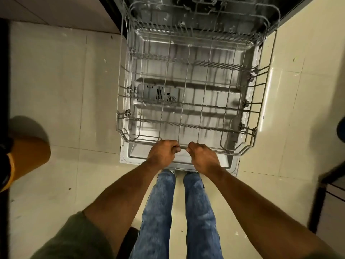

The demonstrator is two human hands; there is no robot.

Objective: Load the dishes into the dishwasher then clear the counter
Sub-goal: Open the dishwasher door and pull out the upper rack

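The dishwasher stands open in front of me, its steel door [130,157] lying flat over the floor. A grey wire lower rack [188,86] is pulled out above the door and holds no dishes. My left hand [163,153] grips the rack's front rail, fingers curled round the wire. Just to its right, my right hand [202,156] grips the same rail. Behind the lower rack another wire rack [203,17] sits partly inside the dark tub. No dishes are in view.
Pale floor tiles [61,90] lie on both sides of the door. A yellow-orange object [28,156] sits at the left edge beside a dark vertical edge [3,109]. Dark furniture legs [321,199] stand at the right. My legs in jeans [160,212] are below the door.
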